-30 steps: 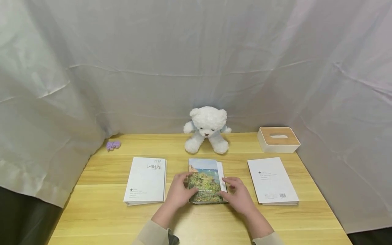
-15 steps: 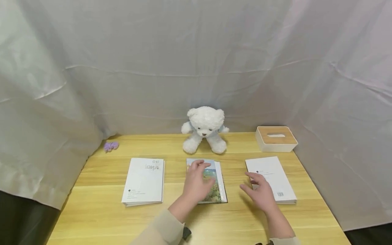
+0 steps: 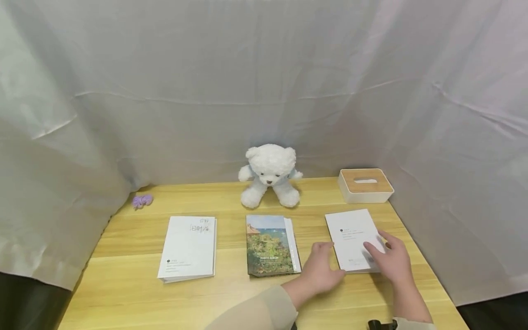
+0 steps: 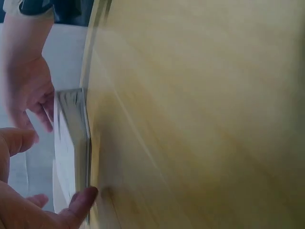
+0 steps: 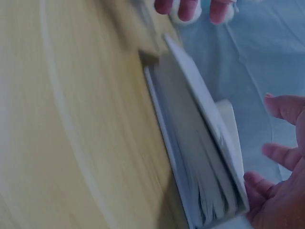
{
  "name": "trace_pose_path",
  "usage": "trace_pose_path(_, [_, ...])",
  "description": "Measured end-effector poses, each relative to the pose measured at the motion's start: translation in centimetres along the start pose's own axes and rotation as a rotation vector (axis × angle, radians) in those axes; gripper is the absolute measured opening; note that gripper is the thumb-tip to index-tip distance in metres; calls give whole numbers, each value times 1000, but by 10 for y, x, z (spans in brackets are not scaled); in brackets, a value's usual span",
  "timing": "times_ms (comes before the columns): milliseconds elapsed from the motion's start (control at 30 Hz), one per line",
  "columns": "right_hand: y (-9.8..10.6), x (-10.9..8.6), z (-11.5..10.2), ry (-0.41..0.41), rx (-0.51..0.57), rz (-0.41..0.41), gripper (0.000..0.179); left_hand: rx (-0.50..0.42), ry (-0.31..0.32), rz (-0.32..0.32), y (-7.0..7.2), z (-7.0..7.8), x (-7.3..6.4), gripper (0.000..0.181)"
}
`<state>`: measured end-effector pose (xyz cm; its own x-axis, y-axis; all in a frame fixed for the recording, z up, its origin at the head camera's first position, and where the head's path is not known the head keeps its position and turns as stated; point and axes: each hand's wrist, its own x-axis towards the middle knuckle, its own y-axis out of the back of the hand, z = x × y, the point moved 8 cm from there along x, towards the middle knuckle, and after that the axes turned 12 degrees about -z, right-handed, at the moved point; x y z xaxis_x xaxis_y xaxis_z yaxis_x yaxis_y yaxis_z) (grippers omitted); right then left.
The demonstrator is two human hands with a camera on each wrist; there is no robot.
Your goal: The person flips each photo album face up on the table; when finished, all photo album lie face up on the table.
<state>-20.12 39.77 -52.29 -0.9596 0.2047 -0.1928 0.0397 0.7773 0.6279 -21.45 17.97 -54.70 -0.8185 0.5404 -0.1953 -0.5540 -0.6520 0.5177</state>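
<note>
At the right of the table lies a thick white album (image 3: pixel 350 245), back cover up, with small print. My left hand (image 3: pixel 319 272) is at its left side, fingers spread, a fingertip close to the edge; whether it touches is unclear. Over the right side is my right hand (image 3: pixel 393 262), thumb above the cover and fingers past the far edge. In the right wrist view, the album's page block (image 5: pixel 190 148) shows loosely fanned pages, and the right hand's fingers are spread beside the spine. The left wrist view shows the album (image 4: pixel 69 133) from its end, between both hands.
A photo album (image 3: pixel 270 245) with a painted landscape cover lies in the middle, another white album (image 3: pixel 189 247) to its left. Along the back are a white teddy bear (image 3: pixel 270 172), a wood-topped tissue box (image 3: pixel 366 185) and a purple scrunchie-like item (image 3: pixel 142 200). Grey curtains surround the table.
Both hands have left the landscape photo album and moved right, to either side of the right-hand white album. The view has also shifted slightly. The albums stay where they were.
</note>
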Motion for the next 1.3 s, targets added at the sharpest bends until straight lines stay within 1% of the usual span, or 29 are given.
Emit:
trace_pose_path(67, [1,3,11,-55,2,-33,81,13,-3,-23,-8,3,2,78])
trace_pose_path(133, [1,5,20,-100,1,-69,85,22,-8,-34,-12,6,3,74])
trace_pose_path(233, [1,5,29,-138,-48,-128,89,24,-19,-45,-17,10,5,68])
trace_pose_path(333, [-1,6,33,-142,-113,-189,89,-9,-15,-55,-24,11,8,63])
trace_pose_path(400, [-2,7,35,-143,-134,-212,89,-40,4,-57,-29,11,10,67])
trace_pose_path(467, [-2,8,35,-143,-125,-215,89,-77,20,-57,-33,11,11,74])
trace_pose_path(533, [-2,9,37,-145,-110,-203,88,-103,40,-57,-37,13,11,81])
trace_pose_path(600, [-2,10,38,-146,-99,-190,88,-108,70,-54,-39,14,10,86])
trace_pose_path(767, [-1,8,43,-147,-67,-153,85,-60,133,-75,-42,19,8,89])
trace_pose_path(833, [0,6,44,-144,-47,-141,84,-37,140,-85,-42,21,8,88])
trace_pose_path(933, [3,1,42,-142,38,-119,82,-15,152,-91,-42,22,7,87])
trace_pose_path(1000, [6,-2,39,-142,99,-94,80,-6,159,-83,-41,21,7,86])
trace_pose_path(1067, [10,-5,35,-137,147,-66,76,-9,151,-69,-40,21,7,86])
trace_pose_path(1100, [12,-6,33,-133,154,-52,74,-16,142,-58,-39,22,7,86])
trace_pose_path(1200, [19,-9,27,-102,153,-10,67,-40,102,-25,-37,24,9,86])
trace_pose_path(1300, [24,-12,24,-58,151,18,59,-66,60,-16,-37,26,11,84])
